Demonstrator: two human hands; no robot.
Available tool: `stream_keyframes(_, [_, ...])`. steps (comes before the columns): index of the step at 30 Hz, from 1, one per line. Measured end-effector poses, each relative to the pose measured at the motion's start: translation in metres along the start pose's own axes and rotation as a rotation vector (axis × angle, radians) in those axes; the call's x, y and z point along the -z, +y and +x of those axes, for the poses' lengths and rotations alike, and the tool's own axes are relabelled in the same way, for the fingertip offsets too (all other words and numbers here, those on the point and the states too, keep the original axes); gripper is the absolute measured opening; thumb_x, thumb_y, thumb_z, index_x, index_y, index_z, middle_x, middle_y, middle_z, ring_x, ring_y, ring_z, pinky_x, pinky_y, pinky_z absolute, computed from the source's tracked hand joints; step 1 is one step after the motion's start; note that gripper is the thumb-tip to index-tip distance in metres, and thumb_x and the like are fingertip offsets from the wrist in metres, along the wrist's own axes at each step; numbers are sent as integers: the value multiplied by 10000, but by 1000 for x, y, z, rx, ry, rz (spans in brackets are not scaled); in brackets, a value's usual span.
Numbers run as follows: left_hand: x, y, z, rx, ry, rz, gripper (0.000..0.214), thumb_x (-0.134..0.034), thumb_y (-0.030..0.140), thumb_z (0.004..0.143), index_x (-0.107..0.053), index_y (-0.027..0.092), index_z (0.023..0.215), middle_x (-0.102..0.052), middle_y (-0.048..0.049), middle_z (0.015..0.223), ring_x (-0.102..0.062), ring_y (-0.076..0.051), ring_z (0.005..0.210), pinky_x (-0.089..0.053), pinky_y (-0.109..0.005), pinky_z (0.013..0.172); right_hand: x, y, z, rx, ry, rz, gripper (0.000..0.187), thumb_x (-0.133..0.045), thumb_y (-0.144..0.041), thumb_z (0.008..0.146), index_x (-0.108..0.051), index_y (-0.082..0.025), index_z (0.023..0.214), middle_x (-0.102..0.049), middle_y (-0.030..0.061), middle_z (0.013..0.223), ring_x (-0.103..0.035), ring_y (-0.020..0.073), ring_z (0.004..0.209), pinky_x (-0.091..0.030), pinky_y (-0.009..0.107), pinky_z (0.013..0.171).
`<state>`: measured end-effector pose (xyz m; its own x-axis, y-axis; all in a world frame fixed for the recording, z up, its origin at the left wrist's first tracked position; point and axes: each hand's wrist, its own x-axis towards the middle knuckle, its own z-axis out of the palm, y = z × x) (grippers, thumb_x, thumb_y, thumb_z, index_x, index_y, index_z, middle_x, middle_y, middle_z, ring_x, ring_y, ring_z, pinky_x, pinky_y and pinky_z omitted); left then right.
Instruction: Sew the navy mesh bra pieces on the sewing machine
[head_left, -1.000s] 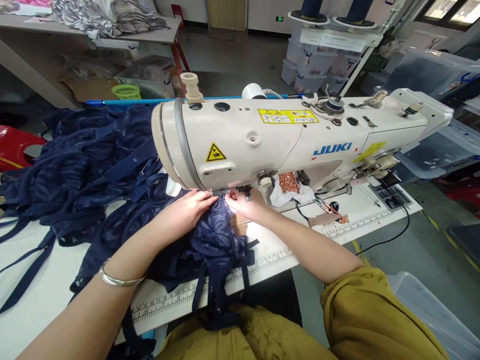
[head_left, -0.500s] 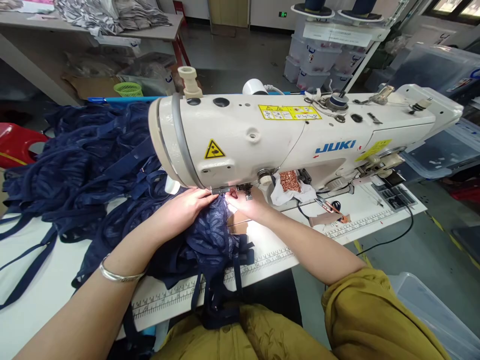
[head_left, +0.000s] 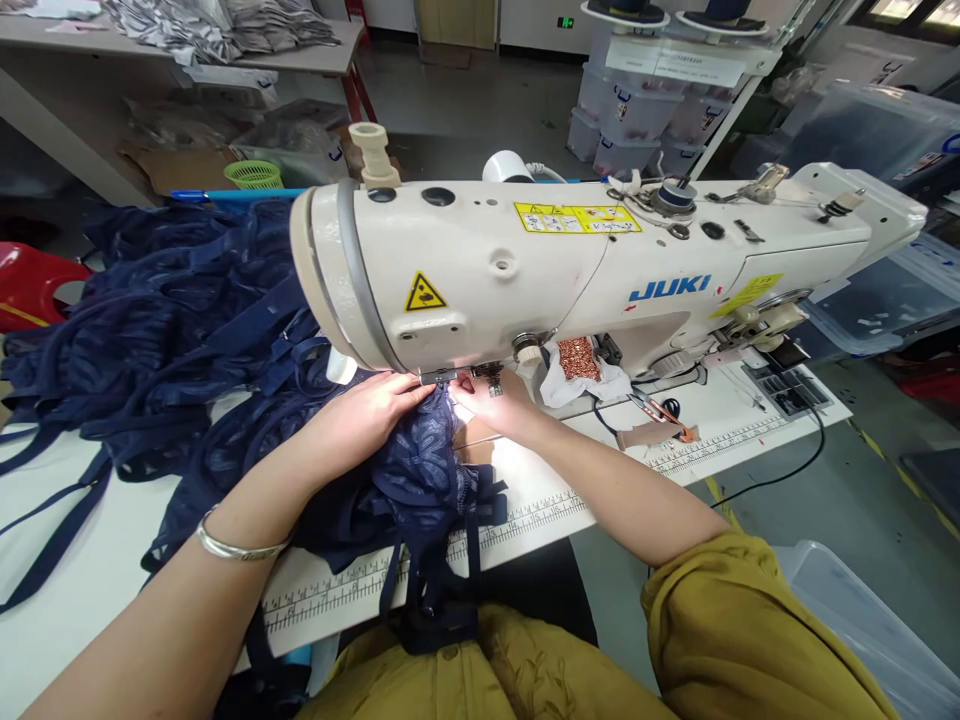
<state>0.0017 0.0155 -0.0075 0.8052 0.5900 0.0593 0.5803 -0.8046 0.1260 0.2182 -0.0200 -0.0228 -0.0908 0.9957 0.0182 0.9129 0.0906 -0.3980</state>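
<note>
Hands meet under the head of a white sewing machine (head_left: pixel 480 275). Navy lacy garment (head_left: pixel 420 455) lies on the counter (head_left: pixel 112 560) just below the needle area, straps trailing over the front edge toward the lap; its far end is hidden under the machine head. Left hand (head_left: pixel 375 408) lies on the garment, fingers pressed together and stretched toward the metal foot (head_left: pixel 439 377); thumb and underside hard to make out, so can't tell if that grip pinches cloth. Right hand (head_left: pixel 495 402) has curled fingers at the garment's right edge (metal attachment overlaps them); can't tell if this grip is pinching. Needle itself not visible, stitching too small to read.

Navy pile (head_left: pixel 135 330) left of the machine, single pieces not separable, cut off at the frame edge. Red object (head_left: pixel 30 285) also cut off there. Copper-coloured bits (head_left: pixel 579 360) sit in white cloth (head_left: pixel 553 388) right of the right hand, orange-tipped tool (head_left: pixel 664 412) nearby, exact type unclear. Thread cones (head_left: pixel 716 12) cropped at the top.
</note>
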Motion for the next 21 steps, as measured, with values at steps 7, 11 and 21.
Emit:
stream_keyframes(7, [3,0,-1,-51,10,34,513,-292,152,937,-609,194,1338,-653,-147,1167,-593,-273,1153,-477,-440,1013,-1,0,1,-38,-20,16,325,-452,-438,963,-715,-249,942,-748,10,979,-669,193,947,-471,264,771])
stream_keyframes(11, [6,2,-1,-50,10,61,518,-276,133,945,-602,172,1345,-650,-165,1183,-587,-285,1170,-478,-466,1011,0,-1,2,-40,-25,8,334,-444,-444,961,-714,-248,936,-747,16,972,-669,198,933,-467,270,770])
stream_keyframes(21, [2,3,-1,-46,31,95,483,-304,153,960,-610,151,1333,-648,-165,1194,-604,-274,1154,-488,-428,1010,2,-2,2,-39,-32,5,324,-444,-427,967,-715,-251,944,-747,15,987,-671,193,932,-459,269,768])
